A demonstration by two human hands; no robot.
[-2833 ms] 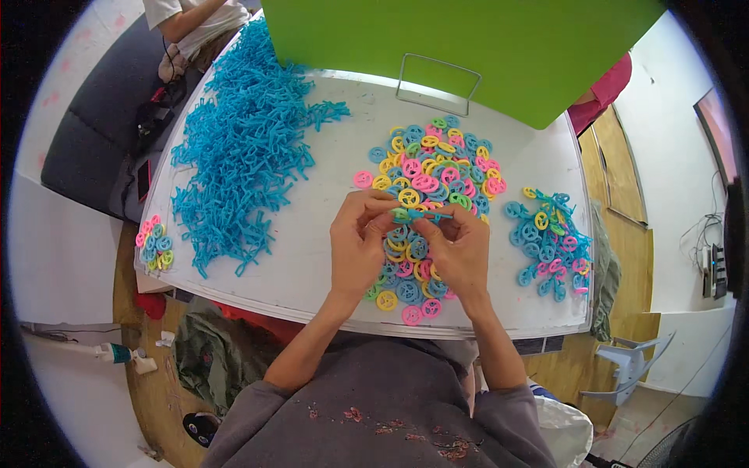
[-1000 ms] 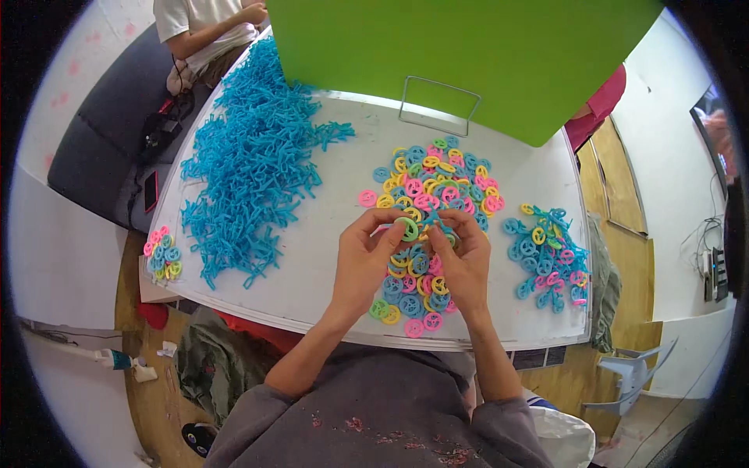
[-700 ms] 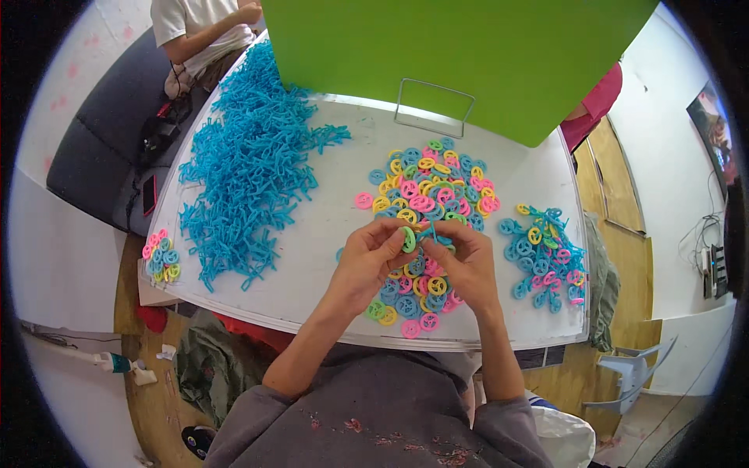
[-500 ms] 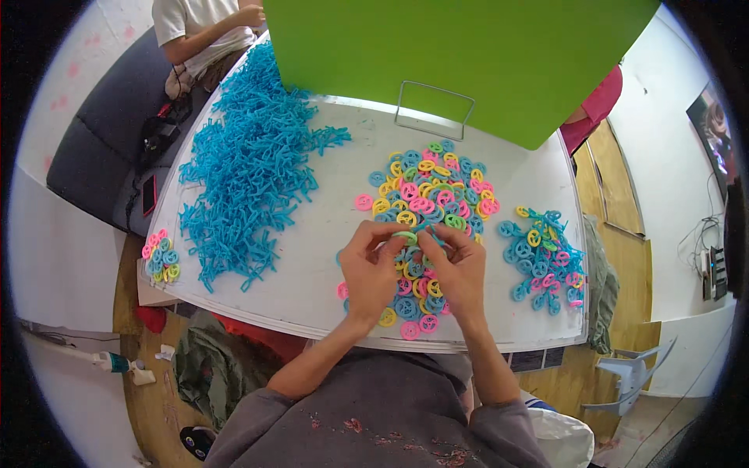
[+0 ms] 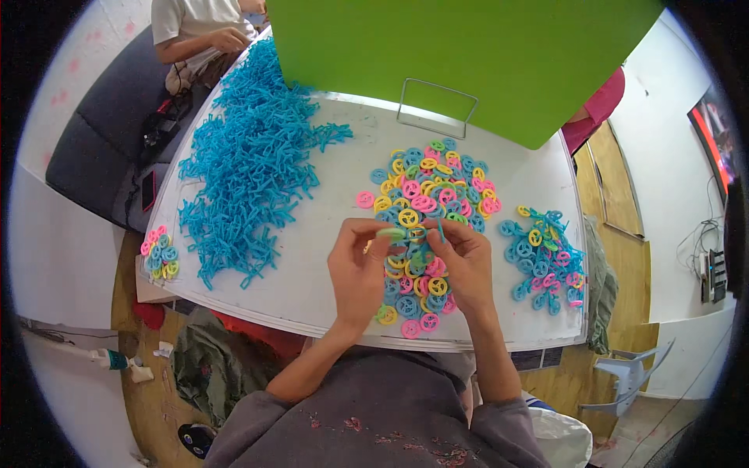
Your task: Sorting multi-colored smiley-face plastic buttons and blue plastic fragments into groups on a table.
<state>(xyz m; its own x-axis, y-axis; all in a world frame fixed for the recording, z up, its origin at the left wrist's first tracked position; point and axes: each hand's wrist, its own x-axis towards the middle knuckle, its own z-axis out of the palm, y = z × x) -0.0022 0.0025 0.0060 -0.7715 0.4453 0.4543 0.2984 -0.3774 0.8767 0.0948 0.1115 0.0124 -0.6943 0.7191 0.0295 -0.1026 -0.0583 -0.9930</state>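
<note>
Between the thumb and fingers of my left hand (image 5: 357,274) is a light green plastic wheel (image 5: 389,233). My right hand (image 5: 464,271) pinches a thin blue plastic piece (image 5: 439,228), partly covered by the fingers. A small gap separates the two hands. Below and beyond them spreads a pile of small spoked wheels (image 5: 408,218) in pink, yellow, blue and green. On the table's left lies a large heap of blue forked plastic pieces (image 5: 253,156). Blue pieces with wheels on them form a smaller pile (image 5: 541,257) to the right.
A tall green panel (image 5: 460,62) stands at the table's far side, with a bent wire stand (image 5: 437,108) before it. A few wheels (image 5: 161,253) sit at the left corner. A co-worker's hand (image 5: 232,39) is far left; a red sleeve (image 5: 597,109) shows behind the panel.
My hands have drawn apart, the left one moving left with the green wheel. The right keeps the blue piece. The co-worker's hand at far left has lowered.
</note>
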